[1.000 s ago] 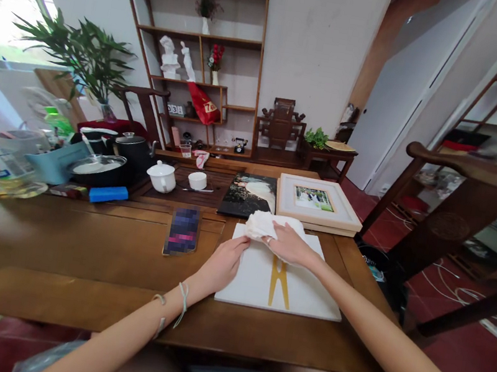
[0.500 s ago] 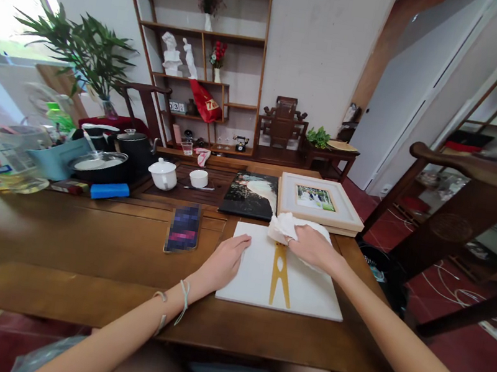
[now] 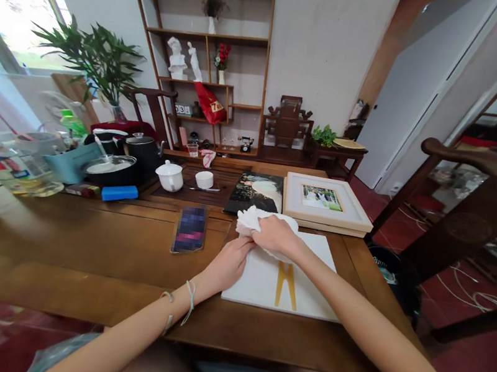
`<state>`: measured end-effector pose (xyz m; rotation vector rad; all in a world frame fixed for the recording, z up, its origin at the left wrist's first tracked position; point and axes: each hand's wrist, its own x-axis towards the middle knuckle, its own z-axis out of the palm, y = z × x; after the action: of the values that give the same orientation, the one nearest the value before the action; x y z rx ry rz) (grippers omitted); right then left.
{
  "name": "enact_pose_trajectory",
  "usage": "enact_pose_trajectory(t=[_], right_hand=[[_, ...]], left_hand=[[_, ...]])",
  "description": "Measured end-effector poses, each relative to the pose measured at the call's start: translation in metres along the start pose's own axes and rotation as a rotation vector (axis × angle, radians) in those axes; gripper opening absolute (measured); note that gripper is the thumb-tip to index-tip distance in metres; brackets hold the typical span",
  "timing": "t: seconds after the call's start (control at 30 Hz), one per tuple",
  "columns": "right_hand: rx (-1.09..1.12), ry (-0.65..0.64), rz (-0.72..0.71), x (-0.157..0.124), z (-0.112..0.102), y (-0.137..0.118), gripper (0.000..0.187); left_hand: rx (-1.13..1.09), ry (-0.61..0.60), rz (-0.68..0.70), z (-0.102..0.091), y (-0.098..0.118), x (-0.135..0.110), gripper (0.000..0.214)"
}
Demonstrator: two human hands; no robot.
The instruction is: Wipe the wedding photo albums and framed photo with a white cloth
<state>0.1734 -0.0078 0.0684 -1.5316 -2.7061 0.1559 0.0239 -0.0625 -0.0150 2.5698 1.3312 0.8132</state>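
A flat white board (image 3: 314, 294) lies near the table's front edge, with a gold, A-like shape (image 3: 287, 288) on its face. My right hand (image 3: 276, 234) is closed on a crumpled white cloth (image 3: 249, 219), pressed against the board's upper left part. The cloth and hand cover the top of the gold shape. My left hand (image 3: 231, 264) rests over the board's left edge, fingers stretched toward the cloth. Its fingertips meet or nearly meet my right hand; I cannot tell whether they touch.
Behind the board lie a dark photo panel (image 3: 256, 195) and a pale picture frame (image 3: 360, 213). A phone (image 3: 190, 230) is left of my left hand. Farther left are a white lidded cup (image 3: 169, 177), a blue block (image 3: 119, 193) and bottles. A wooden chair (image 3: 470, 215) stands right.
My right hand has slid the cloth leftward across the board, next to my left hand. The cloth now covers the board's upper left. My left hand stays on the left edge.
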Motion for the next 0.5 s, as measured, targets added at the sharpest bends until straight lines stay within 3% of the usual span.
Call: enact_pose_trajectory(t=[0.27,0.4,0.5], right_hand=[[-0.218,0.101,0.040,-0.044,0.024,0.002,0.062],[-0.369,0.071,-0.029,-0.073,0.041,-0.023,0.065],[-0.342,0.087,-0.146,-0.103,0.055,-0.045,0.065]], left_hand=[[0.012,0.000,0.000,0.001,0.000,0.000,0.039],[0.007,-0.004,-0.004,0.003,-0.004,-0.003,0.045],[-0.004,-0.022,0.011,0.003,-0.009,-0.007,0.052]])
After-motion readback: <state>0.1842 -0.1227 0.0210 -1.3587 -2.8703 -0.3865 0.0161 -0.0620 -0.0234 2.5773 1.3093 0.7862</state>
